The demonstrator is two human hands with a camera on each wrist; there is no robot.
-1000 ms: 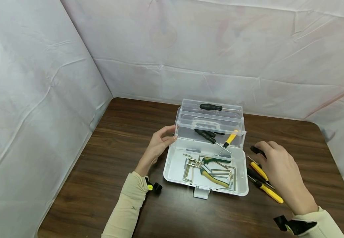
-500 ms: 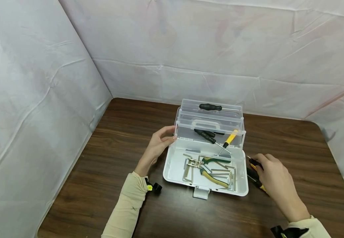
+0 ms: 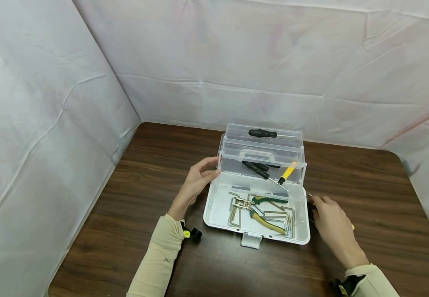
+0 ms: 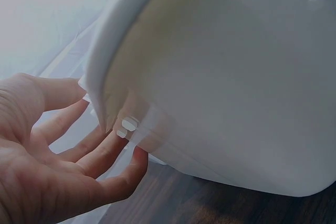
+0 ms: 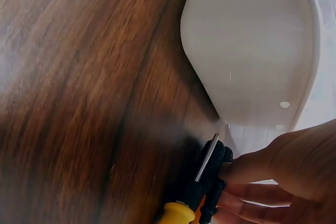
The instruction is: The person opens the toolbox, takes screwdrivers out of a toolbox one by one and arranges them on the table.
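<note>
Nearest: pale sleeves [image 3: 159,251] on both forearms, with a black wrist camera [image 3: 196,235] strapped on at the left wrist. Right hand [image 3: 335,227]: reaches low over the brown table [image 3: 155,165], just beside the right wall of the white toolbox [image 3: 216,206]. Bends fingers and thumb against a black handle [image 5: 212,200]; whether pinching it or merely touching, cannot tell. Directly alongside, per the right wrist view: a yellow handle [image 5: 177,214] and a bare metal shaft [image 5: 207,158]. Left hand [image 3: 196,181]: grips the left edge of the clear tiered tray [image 3: 236,142], fingers and thumb spaced apart and bent around that edge. Toolbox front: carries a white latch [image 3: 251,241], folded outward. Toolbox base: holds pliers [image 3: 266,224] with green and yellow-green grips, lying among metal hex keys [image 3: 293,222]. Behind the base: black-handled screwdrivers [image 3: 256,169] and a yellow-and-black screwdriver [image 3: 288,172], shafts crossing. Upper tier: a further black screwdriver [image 3: 262,133], lying crosswise. Farthest: white sheeting [image 3: 236,53], creased, behind the table.
</note>
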